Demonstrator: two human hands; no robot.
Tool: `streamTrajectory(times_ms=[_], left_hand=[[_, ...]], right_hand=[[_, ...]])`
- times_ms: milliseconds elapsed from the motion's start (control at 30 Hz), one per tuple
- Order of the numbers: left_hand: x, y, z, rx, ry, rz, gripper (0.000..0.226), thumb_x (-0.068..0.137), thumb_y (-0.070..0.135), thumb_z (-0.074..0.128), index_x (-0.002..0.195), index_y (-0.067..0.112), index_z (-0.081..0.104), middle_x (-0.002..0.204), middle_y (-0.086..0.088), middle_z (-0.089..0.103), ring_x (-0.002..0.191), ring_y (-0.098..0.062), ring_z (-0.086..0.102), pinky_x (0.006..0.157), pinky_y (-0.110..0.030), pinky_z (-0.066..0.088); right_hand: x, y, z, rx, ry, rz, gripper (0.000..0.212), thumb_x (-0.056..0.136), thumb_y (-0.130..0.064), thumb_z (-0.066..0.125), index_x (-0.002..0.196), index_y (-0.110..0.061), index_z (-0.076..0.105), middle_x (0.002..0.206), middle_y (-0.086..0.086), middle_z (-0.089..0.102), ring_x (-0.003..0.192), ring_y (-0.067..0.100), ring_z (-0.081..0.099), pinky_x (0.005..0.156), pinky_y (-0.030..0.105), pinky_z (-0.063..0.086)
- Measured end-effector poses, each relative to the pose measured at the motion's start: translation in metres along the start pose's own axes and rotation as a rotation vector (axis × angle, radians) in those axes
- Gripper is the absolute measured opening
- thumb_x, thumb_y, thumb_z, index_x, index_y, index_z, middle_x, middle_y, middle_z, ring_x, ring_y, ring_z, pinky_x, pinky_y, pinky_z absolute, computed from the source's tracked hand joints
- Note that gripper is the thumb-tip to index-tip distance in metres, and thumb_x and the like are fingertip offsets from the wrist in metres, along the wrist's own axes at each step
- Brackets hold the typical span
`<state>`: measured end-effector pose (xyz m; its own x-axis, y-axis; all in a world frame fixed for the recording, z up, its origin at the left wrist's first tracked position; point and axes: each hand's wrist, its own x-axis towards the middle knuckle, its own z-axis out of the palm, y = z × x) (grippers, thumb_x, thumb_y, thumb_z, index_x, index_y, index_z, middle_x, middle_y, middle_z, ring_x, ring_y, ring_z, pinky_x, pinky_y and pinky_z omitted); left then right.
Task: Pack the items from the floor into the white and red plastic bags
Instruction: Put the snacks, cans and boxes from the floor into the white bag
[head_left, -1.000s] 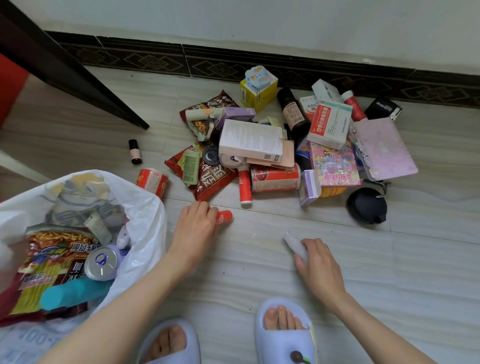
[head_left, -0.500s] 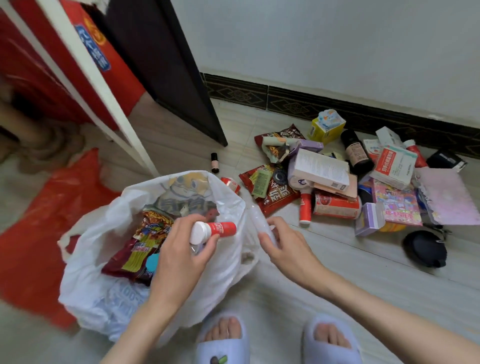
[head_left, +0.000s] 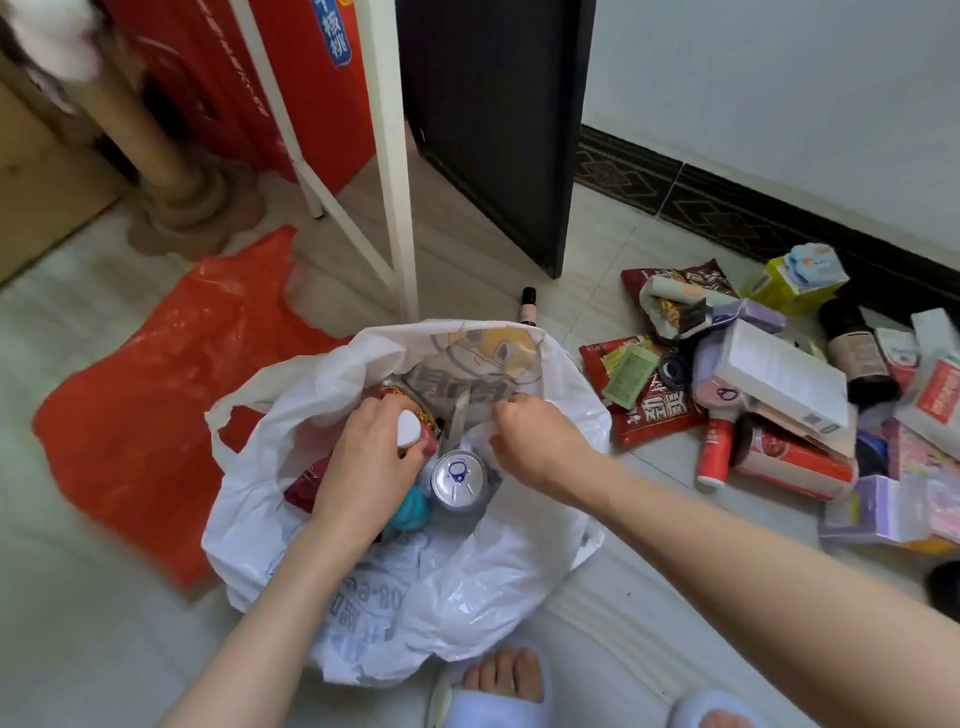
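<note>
The red plastic bag (head_left: 156, 395) lies flat and slack on the floor to the left, nothing visibly in it. Just beside it, partly over its edge, the white plastic bag (head_left: 467, 587) sits open and already well stocked: snack packets, a silver can (head_left: 458, 479), something teal underneath. To the right, well apart from the bag mouth, the pile of items (head_left: 779, 395) waits on the tiles: boxes, a dark bottle, red tubes, snack bags.

Both hands are over the white bag's mouth. The left hand (head_left: 371, 467) has its grip closed round a small white-capped bottle (head_left: 409, 428), low among the contents. The right hand (head_left: 535, 441) is curled at the far rim; I can't tell if it holds anything or pinches the plastic.

My worry: the thin bag is soft-sided and filling up, so a careless drop could tip the can or spill things over the sagging near edge.
</note>
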<state>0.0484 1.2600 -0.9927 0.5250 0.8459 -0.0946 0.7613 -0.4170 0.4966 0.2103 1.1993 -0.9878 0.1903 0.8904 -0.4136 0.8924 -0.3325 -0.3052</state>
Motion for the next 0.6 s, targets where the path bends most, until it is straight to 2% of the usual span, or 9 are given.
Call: streamTrajectory(times_ms=[100, 233, 433, 600], left_hand=[[0.007, -0.003, 0.008, 0.074, -0.095, -0.01, 0.029, 0.083, 0.012, 0.06, 0.111, 0.013, 0.053, 0.106, -0.009, 0.052, 0.102, -0.025, 0.048, 0.082, -0.03, 0.036], [0.003, -0.006, 0.012, 0.093, -0.136, 0.008, 0.035, 0.085, 0.013, 0.059, 0.119, 0.014, 0.054, 0.114, -0.009, 0.053, 0.108, -0.025, 0.048, 0.087, -0.033, 0.039], [-0.001, -0.002, 0.011, 0.065, -0.155, 0.024, 0.042, 0.086, 0.016, 0.061, 0.126, 0.015, 0.052, 0.123, -0.006, 0.055, 0.114, -0.024, 0.049, 0.093, -0.033, 0.038], [-0.012, 0.008, 0.006, 0.003, -0.104, 0.07, 0.034, 0.088, 0.01, 0.056, 0.122, 0.01, 0.056, 0.126, -0.006, 0.056, 0.114, -0.025, 0.052, 0.093, -0.037, 0.043]], right_hand=[[0.005, 0.001, 0.011, 0.006, 0.026, 0.025, 0.024, 0.085, -0.01, 0.055, 0.107, 0.0, 0.055, 0.111, 0.022, 0.061, 0.101, 0.036, 0.057, 0.076, 0.036, 0.047], [0.003, 0.0, 0.02, 0.023, 0.067, -0.049, 0.025, 0.091, -0.013, 0.048, 0.112, 0.0, 0.049, 0.113, 0.022, 0.06, 0.099, 0.037, 0.058, 0.076, 0.039, 0.047], [-0.007, 0.001, 0.018, 0.05, 0.118, -0.101, 0.029, 0.092, -0.017, 0.046, 0.118, -0.003, 0.048, 0.117, 0.02, 0.057, 0.101, 0.036, 0.058, 0.078, 0.038, 0.046], [-0.031, 0.009, 0.009, 0.071, 0.175, -0.183, 0.029, 0.092, -0.017, 0.043, 0.118, -0.007, 0.051, 0.116, 0.015, 0.055, 0.105, 0.032, 0.053, 0.078, 0.038, 0.044]])
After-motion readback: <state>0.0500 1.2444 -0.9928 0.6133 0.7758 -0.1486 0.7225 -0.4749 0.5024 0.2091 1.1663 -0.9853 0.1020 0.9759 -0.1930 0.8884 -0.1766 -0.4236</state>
